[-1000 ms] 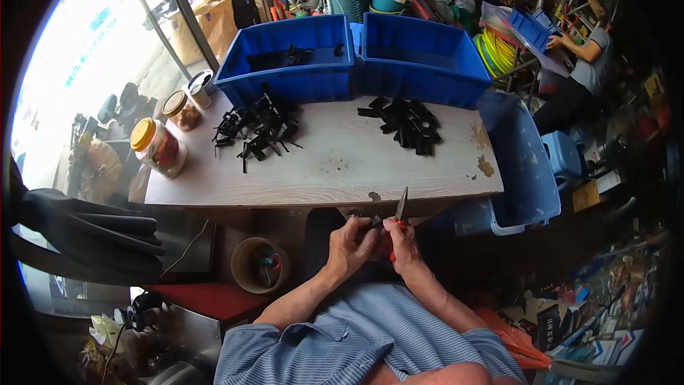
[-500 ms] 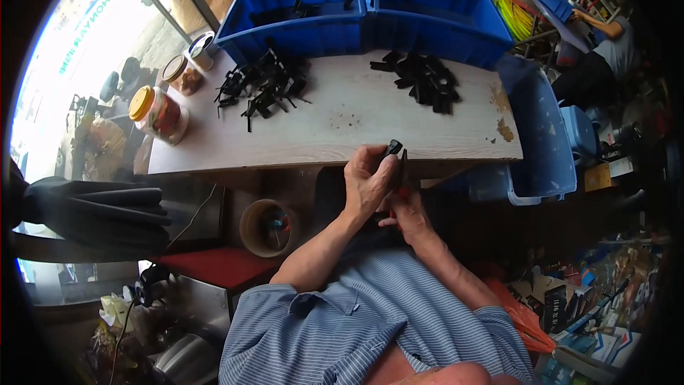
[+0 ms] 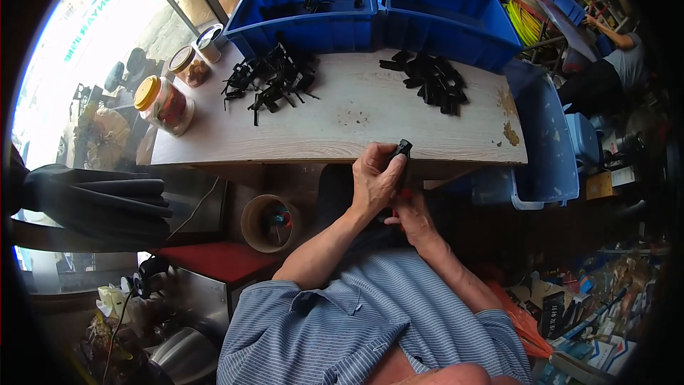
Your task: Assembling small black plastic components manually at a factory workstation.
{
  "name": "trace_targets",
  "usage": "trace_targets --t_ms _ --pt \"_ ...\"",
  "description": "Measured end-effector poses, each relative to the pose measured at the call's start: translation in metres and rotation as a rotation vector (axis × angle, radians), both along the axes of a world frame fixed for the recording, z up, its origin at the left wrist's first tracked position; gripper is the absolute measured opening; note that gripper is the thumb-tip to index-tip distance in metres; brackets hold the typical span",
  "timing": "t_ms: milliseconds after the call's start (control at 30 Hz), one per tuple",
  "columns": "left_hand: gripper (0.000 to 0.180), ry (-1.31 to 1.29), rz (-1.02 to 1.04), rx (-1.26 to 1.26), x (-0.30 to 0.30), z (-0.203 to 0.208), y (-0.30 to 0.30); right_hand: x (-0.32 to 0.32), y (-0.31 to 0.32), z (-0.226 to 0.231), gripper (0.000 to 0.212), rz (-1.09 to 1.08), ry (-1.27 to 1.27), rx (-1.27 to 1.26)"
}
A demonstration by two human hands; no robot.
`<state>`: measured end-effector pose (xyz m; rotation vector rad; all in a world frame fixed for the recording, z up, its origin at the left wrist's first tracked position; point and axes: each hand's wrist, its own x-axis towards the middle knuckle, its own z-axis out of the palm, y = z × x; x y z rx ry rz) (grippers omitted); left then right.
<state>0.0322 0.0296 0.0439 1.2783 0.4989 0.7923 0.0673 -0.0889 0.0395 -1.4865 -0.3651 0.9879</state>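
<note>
In front of the table's near edge, my left hand (image 3: pixel 376 177) pinches a small black plastic part (image 3: pixel 404 147) between thumb and fingers. Just below it, my right hand (image 3: pixel 415 218) is closed round a red-handled tool (image 3: pixel 406 194). Its dark upper end lies close behind the left hand, mostly hidden, so I cannot tell whether it touches the part. On the table are two piles of black parts: a left pile (image 3: pixel 272 80) with thin pieces sticking out, and a smoother, chunkier right pile (image 3: pixel 432 80).
Two blue bins (image 3: pixel 303 34) (image 3: pixel 456 41) stand along the far side of the pale wooden table (image 3: pixel 342 128); the left one holds some black pieces. Jars (image 3: pixel 165 107) line the left edge. A bucket (image 3: pixel 251 227) sits below, a blue tub (image 3: pixel 545 135) at right. Another person (image 3: pixel 618 57) is far right.
The view has shifted slightly. The tool's narrow dark tip, visible beside the black part before, is now mostly behind my left hand. Both hands keep their hold.
</note>
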Motion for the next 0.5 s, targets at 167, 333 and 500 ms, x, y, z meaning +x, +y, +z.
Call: trace_targets --t_ms 167,333,500 --pt "0.017 0.022 0.004 0.007 0.000 0.001 0.000 0.003 0.000 -0.007 0.043 0.013 -0.006 -0.021" --pt "0.018 0.033 0.027 0.035 0.001 0.001 0.001 0.003 0.000 -0.002 0.042 0.030 0.027 -0.032" --pt "0.017 0.043 0.018 0.012 0.001 -0.001 0.002 0.002 0.002 0.004 0.042 0.007 0.024 -0.038"
